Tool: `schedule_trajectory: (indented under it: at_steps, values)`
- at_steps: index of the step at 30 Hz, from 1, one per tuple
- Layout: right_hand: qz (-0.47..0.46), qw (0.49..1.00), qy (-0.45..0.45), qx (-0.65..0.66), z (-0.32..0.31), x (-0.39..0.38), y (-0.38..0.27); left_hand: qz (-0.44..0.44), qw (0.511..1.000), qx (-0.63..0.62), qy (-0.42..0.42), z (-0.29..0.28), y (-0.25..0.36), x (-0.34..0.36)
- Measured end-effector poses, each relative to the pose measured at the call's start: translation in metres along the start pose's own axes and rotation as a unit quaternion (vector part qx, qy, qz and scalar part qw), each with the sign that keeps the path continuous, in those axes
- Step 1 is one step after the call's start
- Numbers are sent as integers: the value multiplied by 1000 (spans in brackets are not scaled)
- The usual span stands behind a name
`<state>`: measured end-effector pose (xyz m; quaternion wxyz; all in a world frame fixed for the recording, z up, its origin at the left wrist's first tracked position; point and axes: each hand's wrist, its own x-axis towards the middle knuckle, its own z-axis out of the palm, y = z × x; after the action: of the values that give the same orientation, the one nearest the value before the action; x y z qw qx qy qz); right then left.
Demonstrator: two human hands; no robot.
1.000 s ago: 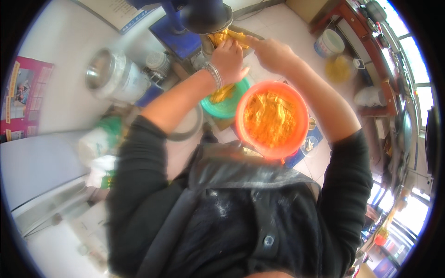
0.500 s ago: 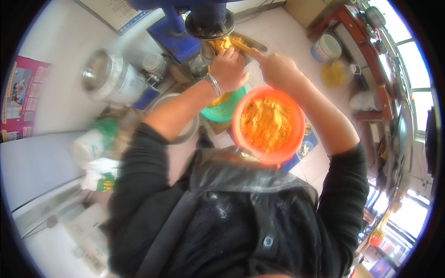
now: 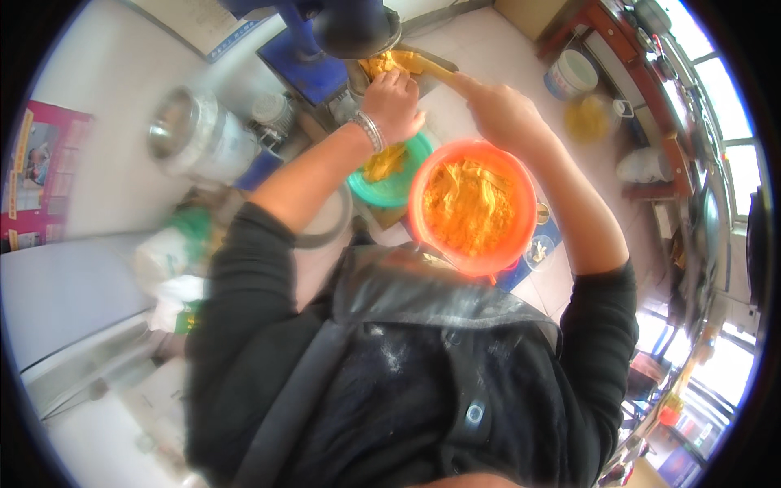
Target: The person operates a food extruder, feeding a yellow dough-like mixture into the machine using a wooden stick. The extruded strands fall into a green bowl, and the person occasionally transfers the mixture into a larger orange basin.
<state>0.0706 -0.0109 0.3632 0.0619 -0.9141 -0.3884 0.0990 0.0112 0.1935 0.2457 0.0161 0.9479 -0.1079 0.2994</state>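
My left hand (image 3: 393, 106), a bracelet at its wrist, reaches to the yellow dough (image 3: 379, 63) in a metal tray (image 3: 443, 63) below the machine's round dark head. Its fingers are curled against the dough, and the tips are partly hidden. My right hand (image 3: 503, 115) is closed round a yellowish wooden stick (image 3: 431, 68), whose far end meets the dough in the tray. Nearer me, an orange-red basin (image 3: 527, 213) holds a large heap of crumbly yellow dough. Just left of it, partly under my left wrist, a green basin (image 3: 400, 195) contains more yellow pieces.
A blue machine (image 3: 299, 77) stands at the far side. To the left are a steel pot-like vessel (image 3: 199, 134) and blurred sacks (image 3: 175, 264). A white bucket (image 3: 571, 75) and a red-brown table (image 3: 610, 37) are at the right. A small clear bowl (image 3: 538, 252) sits beside the orange-red basin.
Both hands have shifted slightly in the picture, the left to the left and the right to the right. The stick has moved a little with my right hand, and the green basin shows more.
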Motion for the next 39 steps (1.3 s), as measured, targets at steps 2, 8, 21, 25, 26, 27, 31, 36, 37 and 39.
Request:
schedule_trajectory:
  at_steps: [2,8,21,25,26,27,31,36,37,39]
  values:
    - [36,999,-13,-14,2,1,4,6,999,25,21,0,1,0]
    - [-11,1000,-3,4,29,44,-2,-26,999,-25,-27,-3,2,3]
    - [-65,997,-28,-26,23,58,3,-15,1000,-18,5,1,3,1]
    - [-101,995,-8,-11,20,61,5,-17,1000,-22,-3,1,3,2]
    - [-109,994,-4,-8,20,62,3,-19,1000,-20,0,1,3,3]
    - [-108,994,-8,-36,19,62,0,-12,1000,-16,4,1,3,3]
    - [-104,984,-1,-143,20,56,-16,2,1000,-15,-20,-1,2,3]
    - [-87,990,-22,-112,2,38,0,7,999,-20,-25,-1,0,3]
    - [-81,993,-9,-83,0,36,5,7,1000,-7,-10,0,0,3]
    - [-76,996,10,-44,1,41,9,5,1000,0,-1,2,-1,3]
